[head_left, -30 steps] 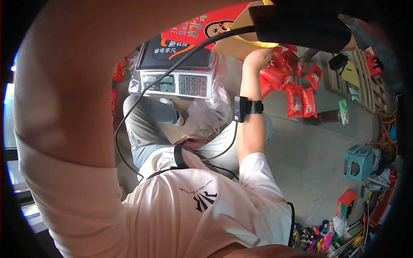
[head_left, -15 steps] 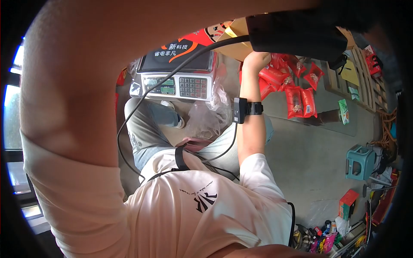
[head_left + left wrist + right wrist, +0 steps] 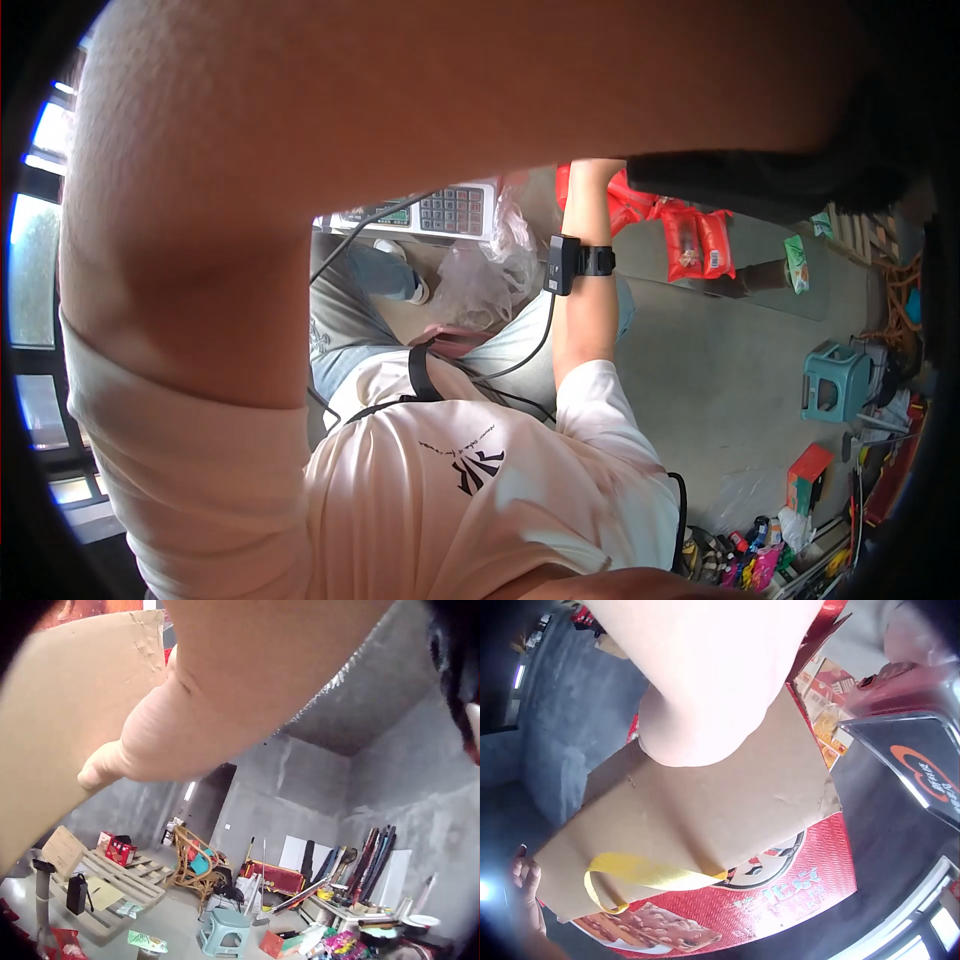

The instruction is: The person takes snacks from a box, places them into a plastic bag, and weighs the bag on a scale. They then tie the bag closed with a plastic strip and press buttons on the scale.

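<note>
With the left grip (image 3: 154, 731), clasping one end of a printed red cardboard box (image 3: 682, 806). To the right, resting the right grip (image 3: 701, 727) against the same box, with fingers hidden, so cannot tell whether clenched; with a yellow strap (image 3: 652, 874) below and an electronic scale (image 3: 922, 765) right of that grip.

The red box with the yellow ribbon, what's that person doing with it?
A person is holding the red box, the left hand gripping its brown edge. The right hand is close against it, but its fingers are hidden. A scale stands in front of the person, partly hidden behind the left arm, and red packets lie to the person's right.
</note>
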`<state>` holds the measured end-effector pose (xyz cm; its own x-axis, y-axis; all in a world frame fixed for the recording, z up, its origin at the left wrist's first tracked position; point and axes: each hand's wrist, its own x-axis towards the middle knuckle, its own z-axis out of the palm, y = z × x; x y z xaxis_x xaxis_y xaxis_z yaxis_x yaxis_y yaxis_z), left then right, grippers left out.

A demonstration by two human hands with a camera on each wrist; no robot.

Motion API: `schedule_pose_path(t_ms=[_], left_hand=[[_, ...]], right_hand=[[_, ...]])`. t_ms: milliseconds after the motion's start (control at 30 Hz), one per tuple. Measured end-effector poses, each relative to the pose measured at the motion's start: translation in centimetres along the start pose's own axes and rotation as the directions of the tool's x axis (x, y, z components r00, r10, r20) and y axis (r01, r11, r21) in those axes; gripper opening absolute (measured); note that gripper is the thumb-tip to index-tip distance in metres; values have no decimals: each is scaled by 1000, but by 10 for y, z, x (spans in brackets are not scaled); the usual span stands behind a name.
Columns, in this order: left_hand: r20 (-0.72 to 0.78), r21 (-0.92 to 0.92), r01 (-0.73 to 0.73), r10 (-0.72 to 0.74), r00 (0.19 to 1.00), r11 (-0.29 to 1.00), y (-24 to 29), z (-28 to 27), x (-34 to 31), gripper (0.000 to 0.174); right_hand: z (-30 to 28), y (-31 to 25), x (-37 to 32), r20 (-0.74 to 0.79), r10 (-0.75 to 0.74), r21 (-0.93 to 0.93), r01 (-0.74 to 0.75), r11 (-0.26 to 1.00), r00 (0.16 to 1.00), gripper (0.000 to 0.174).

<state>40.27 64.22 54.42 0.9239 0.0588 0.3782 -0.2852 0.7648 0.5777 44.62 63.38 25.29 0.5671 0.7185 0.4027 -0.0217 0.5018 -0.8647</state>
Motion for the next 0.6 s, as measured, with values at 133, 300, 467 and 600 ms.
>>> schedule_pose_path(t_ms=[133, 300, 467, 600], left_hand=[[2, 85, 24, -24, 1000, 996, 2, 6, 6, 47], [-11, 178, 60, -59, 998, 982, 4, 10, 14, 47], [-28, 266, 91, -86, 996, 960, 0, 23, 20, 46], [-34, 316, 119, -114, 993, 941, -8, 27, 28, 46]], right_hand=[[2, 6, -4, 35, -54, -35, 55, 998, 998, 34], [7, 11, -8, 71, -102, -78, 107, 991, 992, 31], [13, 13, -9, 103, -135, -110, 146, 983, 985, 29], [19, 6, -5, -125, -152, -122, 137, 983, 980, 32]])
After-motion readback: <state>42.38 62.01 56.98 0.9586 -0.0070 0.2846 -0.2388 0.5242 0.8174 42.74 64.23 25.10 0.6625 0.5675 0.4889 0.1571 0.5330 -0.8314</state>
